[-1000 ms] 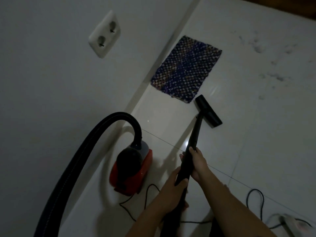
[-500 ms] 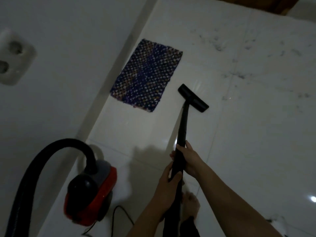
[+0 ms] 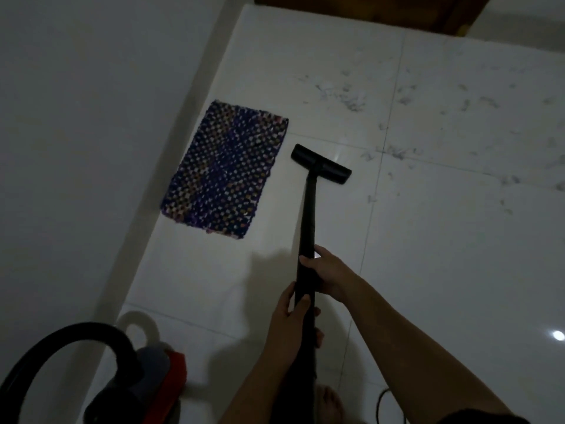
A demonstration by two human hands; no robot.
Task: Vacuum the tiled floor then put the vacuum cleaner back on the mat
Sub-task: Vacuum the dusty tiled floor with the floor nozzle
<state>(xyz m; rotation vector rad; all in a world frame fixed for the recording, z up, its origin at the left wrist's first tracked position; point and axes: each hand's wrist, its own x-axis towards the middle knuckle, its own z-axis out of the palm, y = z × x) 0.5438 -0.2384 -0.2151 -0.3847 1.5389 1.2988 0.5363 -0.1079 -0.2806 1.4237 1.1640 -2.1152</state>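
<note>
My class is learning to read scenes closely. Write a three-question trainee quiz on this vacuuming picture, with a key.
1. True or false: the black vacuum floor nozzle rests on the blue woven rectangular mat.
2. Which hand grips the black wand nearer the nozzle?
3. The scattered grey debris lies: A) beyond and right of the nozzle; B) under the red canister vacuum.

Key: 1 false, it is beside it on the tile; 2 right hand, left hand lower; 3 A.

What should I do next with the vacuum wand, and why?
Probably push the nozzle forward and to the right. It sits on clean tile beside the mat, while the scattered debris lies farther ahead and to the right, not yet reached. Both the left hand and the right hand already grip the wand, so a simple push should do.
</note>
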